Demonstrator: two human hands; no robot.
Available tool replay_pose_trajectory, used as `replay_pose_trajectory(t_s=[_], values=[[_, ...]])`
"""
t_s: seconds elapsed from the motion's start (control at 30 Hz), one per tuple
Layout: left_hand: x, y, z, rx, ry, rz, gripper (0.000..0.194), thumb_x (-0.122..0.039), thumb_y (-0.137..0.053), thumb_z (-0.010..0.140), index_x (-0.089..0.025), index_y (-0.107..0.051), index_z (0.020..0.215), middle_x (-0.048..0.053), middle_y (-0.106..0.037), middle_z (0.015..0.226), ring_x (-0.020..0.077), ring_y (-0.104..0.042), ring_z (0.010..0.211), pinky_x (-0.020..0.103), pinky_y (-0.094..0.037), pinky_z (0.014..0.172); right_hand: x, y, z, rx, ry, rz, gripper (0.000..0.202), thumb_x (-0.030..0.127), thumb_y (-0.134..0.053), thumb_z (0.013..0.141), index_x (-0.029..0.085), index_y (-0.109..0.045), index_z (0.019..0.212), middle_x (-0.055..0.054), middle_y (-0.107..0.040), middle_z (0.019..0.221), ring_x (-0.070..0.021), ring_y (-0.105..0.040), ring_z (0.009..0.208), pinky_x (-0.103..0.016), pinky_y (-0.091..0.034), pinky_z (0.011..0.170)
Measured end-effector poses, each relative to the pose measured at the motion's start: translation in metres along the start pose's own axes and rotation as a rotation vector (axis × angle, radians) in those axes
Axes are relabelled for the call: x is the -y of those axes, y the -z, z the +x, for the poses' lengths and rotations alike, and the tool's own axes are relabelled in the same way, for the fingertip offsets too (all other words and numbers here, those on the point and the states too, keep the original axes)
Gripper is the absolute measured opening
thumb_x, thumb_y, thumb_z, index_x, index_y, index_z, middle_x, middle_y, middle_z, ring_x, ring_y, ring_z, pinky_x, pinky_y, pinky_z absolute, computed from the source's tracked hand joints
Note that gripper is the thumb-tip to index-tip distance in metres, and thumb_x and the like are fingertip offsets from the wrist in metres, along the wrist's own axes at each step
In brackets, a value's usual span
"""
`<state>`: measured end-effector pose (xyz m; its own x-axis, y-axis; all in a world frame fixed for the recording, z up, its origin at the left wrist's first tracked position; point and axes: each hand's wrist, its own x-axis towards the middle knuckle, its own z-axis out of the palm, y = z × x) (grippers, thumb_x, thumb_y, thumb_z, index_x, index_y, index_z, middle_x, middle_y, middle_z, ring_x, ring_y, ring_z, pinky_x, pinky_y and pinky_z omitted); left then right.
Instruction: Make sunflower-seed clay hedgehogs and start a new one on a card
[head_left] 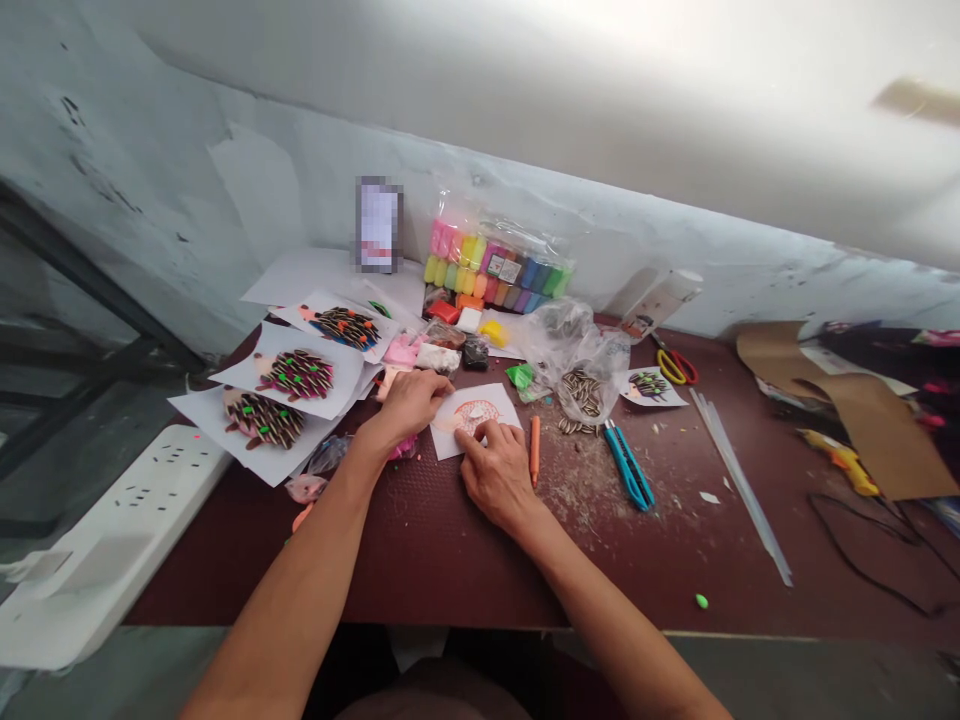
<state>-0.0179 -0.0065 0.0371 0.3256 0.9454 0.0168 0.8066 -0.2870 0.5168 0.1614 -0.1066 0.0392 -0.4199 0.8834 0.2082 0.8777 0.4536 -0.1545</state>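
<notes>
A white paper sheet (508, 402) with an orange drawing lies on the table in front of me, a small white piece on the drawing. My left hand (411, 402) is at the sheet's left edge, fingers bent and drawn together; anything between them is hidden. On the sheet's lower part rests my right hand (496, 468), with curled fingers and the fingertips down by the drawing. What they grip, if anything, does not show. An orange pen-like stick (535, 450) lies just right of that hand. Packs of white clay (437, 358) and pink clay (403, 348) sit beyond my left hand.
Finished hedgehog pictures (296, 375) are stacked at left, beside a power strip (112, 530). A bag of colored clay (499, 265) leans on the wall. Striped seeds (581, 393), a blue cutter (628, 465), scissors (675, 366), glue sticks (739, 480) and a yellow glue gun (844, 462) lie rightward.
</notes>
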Motion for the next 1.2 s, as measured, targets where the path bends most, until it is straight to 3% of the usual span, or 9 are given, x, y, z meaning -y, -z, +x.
replay_pose_trajectory(t_s=[0.2,0.33,0.6,1.2], values=[[-0.0012,0.0003,-0.0002,0.004,0.017,0.000,0.031,-0.011,-0.057,0.083,-0.021,-0.079,0.102,0.008,-0.077,0.105,0.0246,-0.068,0.098,0.034,-0.048,0.090,-0.0004,0.0011,0.0011,-0.008,-0.017,0.029,0.029,0.016,-0.053,0.090,0.020,-0.071,0.112,-0.009,-0.062,0.103,-0.0226,-0.050,0.093,-0.036,-0.031,0.088],[-0.0015,0.0005,-0.0002,0.003,0.020,-0.013,0.030,-0.011,-0.058,0.083,-0.022,-0.079,0.101,0.007,-0.078,0.104,0.0239,-0.068,0.098,0.033,-0.048,0.091,-0.0045,-0.0011,0.0004,-0.064,-0.041,0.038,0.038,0.013,-0.053,0.088,0.018,-0.069,0.122,-0.009,-0.062,0.102,-0.0229,-0.050,0.093,-0.037,-0.032,0.089],[-0.0029,0.0028,-0.0010,0.024,0.011,0.013,0.031,-0.011,-0.057,0.083,-0.021,-0.078,0.104,0.008,-0.077,0.105,0.0240,-0.068,0.099,0.033,-0.048,0.090,-0.0014,-0.0004,0.0022,0.016,-0.018,-0.027,0.035,0.019,-0.056,0.090,0.022,-0.069,0.122,-0.009,-0.061,0.102,-0.0235,-0.049,0.093,-0.036,-0.030,0.086],[-0.0008,0.0006,-0.0007,-0.001,-0.004,0.016,0.030,-0.012,-0.056,0.084,-0.021,-0.079,0.101,0.008,-0.077,0.102,0.0240,-0.068,0.095,0.033,-0.048,0.087,-0.0008,-0.0015,-0.0012,-0.010,0.028,0.005,0.031,0.017,-0.055,0.090,0.022,-0.070,0.117,-0.008,-0.062,0.101,-0.0222,-0.049,0.091,-0.036,-0.030,0.086]])
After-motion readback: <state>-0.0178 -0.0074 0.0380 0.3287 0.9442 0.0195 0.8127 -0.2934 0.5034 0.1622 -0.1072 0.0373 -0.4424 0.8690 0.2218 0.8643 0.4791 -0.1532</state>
